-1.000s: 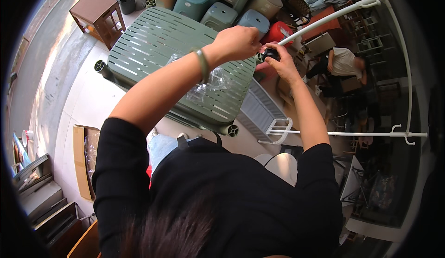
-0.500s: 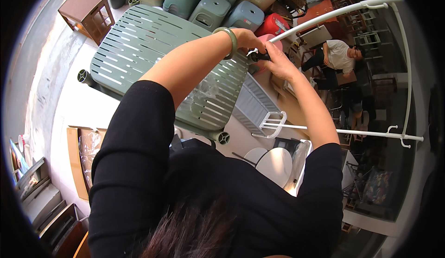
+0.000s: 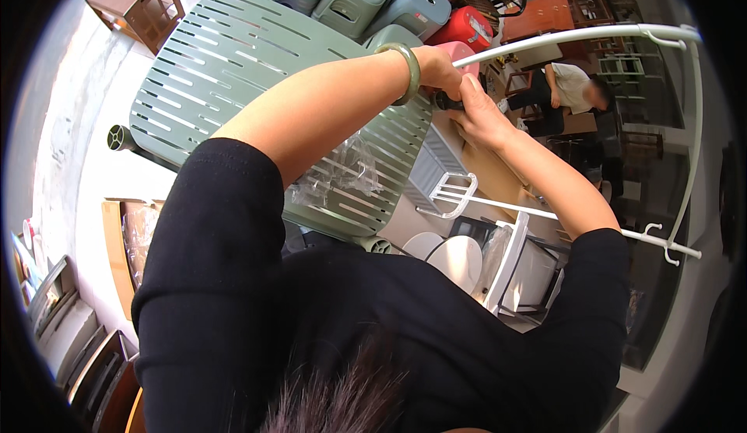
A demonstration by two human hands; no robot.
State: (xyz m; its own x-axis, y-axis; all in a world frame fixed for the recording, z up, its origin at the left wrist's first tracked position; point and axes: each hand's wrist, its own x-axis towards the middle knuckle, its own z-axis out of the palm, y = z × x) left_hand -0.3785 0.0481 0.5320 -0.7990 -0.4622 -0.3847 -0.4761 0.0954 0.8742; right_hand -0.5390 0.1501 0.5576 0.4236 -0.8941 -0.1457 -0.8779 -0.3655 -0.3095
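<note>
A green plastic tabletop (image 3: 233,52) with rows of slots fills the middle left. Hollow round ends show at its corners, such as the ribbed tube end (image 3: 119,137). My left hand (image 3: 440,69), with a green bangle at the wrist, is curled in at the far right corner. My right hand (image 3: 484,115) meets it there, thumb and fingers closed about a small dark round piece (image 3: 447,101). Both hands partly cover this piece, and its kind is unclear. Clear crumpled plastic wrap (image 3: 342,172) lies on the tabletop, below my left forearm.
Plastic stools (image 3: 354,1), a red stool (image 3: 467,28) and a brown wooden stool (image 3: 140,5) stand beyond. A white metal rack with hooks (image 3: 576,38) arches over the right. A person (image 3: 572,91) sits there. Framed boards (image 3: 70,340) lean at lower left.
The view has shifted. Both hands appear slightly farther right, still together at the tabletop's corner. More of the plastic wrap now shows. The seated person's arm has changed position.
</note>
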